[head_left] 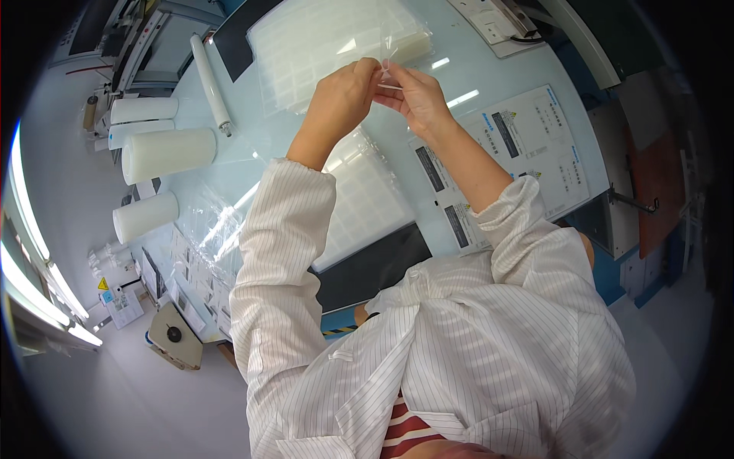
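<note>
At the far side of the table, my left hand and my right hand meet, both closed in a pinch. Between their fingertips is the gathered end of a clear plastic bag. A thin white strip shows just below the fingers; its kind is too small to make out. Inside the bag lies a stack of translucent sheets with a grid of square cells. Nearer me, under my left forearm, rests another stack of gridded translucent sheets, partly hidden by my arm.
White rolls stand along the table's left side, near a long roll. Crumpled clear film lies below them. Printed sheets cover the right side. A black mat is at the near edge, and a power strip sits at the far right.
</note>
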The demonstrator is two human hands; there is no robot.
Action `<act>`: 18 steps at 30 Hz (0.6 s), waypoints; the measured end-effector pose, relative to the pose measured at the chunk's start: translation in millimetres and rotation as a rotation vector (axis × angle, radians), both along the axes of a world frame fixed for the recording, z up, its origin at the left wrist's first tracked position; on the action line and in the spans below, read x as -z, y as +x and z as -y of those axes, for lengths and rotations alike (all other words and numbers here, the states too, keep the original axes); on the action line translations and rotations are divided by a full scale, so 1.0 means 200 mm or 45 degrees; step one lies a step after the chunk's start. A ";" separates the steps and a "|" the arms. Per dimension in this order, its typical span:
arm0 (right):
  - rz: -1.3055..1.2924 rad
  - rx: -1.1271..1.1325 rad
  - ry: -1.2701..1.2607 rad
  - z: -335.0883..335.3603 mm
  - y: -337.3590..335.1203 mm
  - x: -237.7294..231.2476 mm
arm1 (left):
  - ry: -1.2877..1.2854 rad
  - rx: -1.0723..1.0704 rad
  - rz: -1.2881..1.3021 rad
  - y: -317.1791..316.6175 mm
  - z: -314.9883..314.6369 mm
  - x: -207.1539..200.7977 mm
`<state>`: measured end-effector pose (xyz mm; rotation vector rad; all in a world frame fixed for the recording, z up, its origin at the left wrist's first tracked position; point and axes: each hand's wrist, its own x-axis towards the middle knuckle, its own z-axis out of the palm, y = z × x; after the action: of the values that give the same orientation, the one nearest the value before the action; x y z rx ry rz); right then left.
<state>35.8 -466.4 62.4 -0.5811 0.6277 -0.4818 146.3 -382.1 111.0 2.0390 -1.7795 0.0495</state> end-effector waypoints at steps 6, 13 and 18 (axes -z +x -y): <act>-0.090 -0.078 -0.065 0.02 0.03 0.01 | -0.436 -0.246 0.060 0.19 0.00 -0.17; -0.077 -0.043 -0.066 0.04 0.04 0.01 | -1.018 -0.503 -0.121 0.50 -0.10 -0.45; -0.141 -0.013 -0.147 0.04 0.06 0.03 | -1.362 -0.711 -0.395 0.66 -0.37 -0.62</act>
<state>46.9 -474.2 56.6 -0.7235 0.7054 -0.4807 277.6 -307.2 235.8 1.5100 -0.6605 0.6537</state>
